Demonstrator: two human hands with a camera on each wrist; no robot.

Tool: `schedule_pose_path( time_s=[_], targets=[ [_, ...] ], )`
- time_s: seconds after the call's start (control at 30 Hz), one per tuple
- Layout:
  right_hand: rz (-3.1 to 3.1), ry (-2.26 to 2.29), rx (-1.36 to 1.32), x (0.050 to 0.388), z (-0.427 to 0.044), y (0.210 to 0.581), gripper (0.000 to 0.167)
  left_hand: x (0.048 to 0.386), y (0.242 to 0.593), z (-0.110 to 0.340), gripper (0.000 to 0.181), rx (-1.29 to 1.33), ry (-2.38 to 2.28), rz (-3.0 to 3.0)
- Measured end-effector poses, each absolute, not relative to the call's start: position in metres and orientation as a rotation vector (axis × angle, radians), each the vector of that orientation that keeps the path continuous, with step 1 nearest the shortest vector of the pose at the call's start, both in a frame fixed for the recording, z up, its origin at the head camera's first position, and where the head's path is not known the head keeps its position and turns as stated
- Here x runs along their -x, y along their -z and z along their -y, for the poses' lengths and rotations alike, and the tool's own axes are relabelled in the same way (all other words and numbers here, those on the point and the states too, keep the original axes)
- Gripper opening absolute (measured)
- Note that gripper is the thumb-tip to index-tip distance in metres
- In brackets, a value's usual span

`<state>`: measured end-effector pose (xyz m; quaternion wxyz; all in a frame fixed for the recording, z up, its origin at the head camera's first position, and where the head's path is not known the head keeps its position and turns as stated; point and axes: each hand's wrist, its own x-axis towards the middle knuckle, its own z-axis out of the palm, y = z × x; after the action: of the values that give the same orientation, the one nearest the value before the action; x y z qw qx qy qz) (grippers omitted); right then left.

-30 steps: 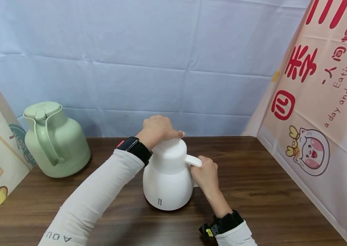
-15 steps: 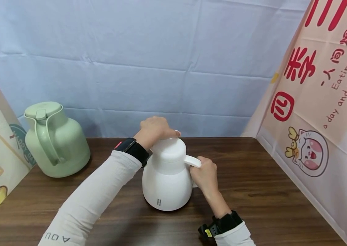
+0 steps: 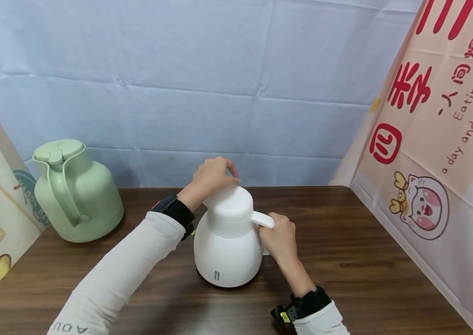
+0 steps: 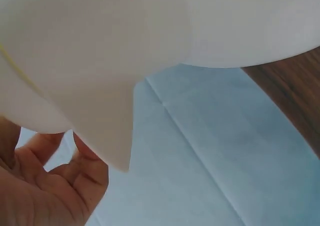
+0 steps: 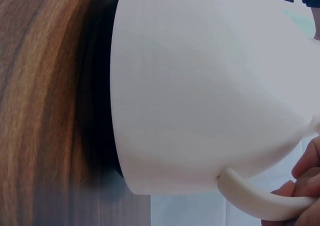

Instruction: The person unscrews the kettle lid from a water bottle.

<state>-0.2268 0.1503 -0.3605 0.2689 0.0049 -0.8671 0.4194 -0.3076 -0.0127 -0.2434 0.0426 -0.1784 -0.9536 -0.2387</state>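
Observation:
A white thermos jug (image 3: 228,258) stands upright on the wooden table. Over its rounded lid (image 3: 233,204) lies my left hand (image 3: 211,177), with bent fingers at the lid's far left edge. The left wrist view shows those curled fingers (image 4: 82,173) against the lid's edge, beside the pointed spout (image 4: 114,141). My right hand (image 3: 280,237) grips the jug's handle (image 3: 263,219) on the right side. In the right wrist view the handle (image 5: 257,203) runs into curled fingers (image 5: 307,183); the jug's base meets the table.
A pale green thermos jug (image 3: 79,195) stands at the back left, its handle facing forward. Light blue cloth (image 3: 177,93) hangs behind the table (image 3: 345,260). Printed cloth hangings (image 3: 424,163) border the right and left sides.
My left hand has shifted slightly on the lid, its thumb side lifting and the wrist moving left. The right hand keeps its hold on the handle, and the jug stays almost still.

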Motion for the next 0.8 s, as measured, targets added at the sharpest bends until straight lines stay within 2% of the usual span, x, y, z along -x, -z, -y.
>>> schedule_pose_path(
  time_s=[0.13,0.8],
  targets=[
    [2.338,-1.138,-0.025,0.227,-0.151,0.361,0.031,0.31,0.246,0.014,0.008,0.675,0.798,2.83],
    [2.38,-1.134,-0.026,0.226,-0.15,0.359,0.029,0.312,0.264,0.05,0.01,0.859,0.962,2.61]
  ],
)
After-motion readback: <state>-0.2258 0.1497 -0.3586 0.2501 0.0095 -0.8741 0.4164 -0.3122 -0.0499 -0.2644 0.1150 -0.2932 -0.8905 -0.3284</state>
